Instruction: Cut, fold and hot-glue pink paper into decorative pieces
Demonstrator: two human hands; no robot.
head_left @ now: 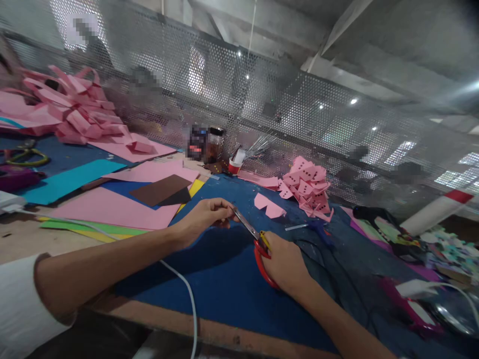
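Observation:
My right hand grips the red handles of a pair of scissors, blades pointing up and left. My left hand is closed in a pinch at the blade tips; what it pinches is too small to make out. Both hands hover over a dark blue sheet on the table. A small pink paper cutout lies just beyond the scissors.
A pile of pink punched pieces sits behind the hands, and a heap of pink folded strips at far left. Pink, brown, cyan and yellow sheets lie at left. A white cable crosses the near edge. A perforated metal screen backs the table.

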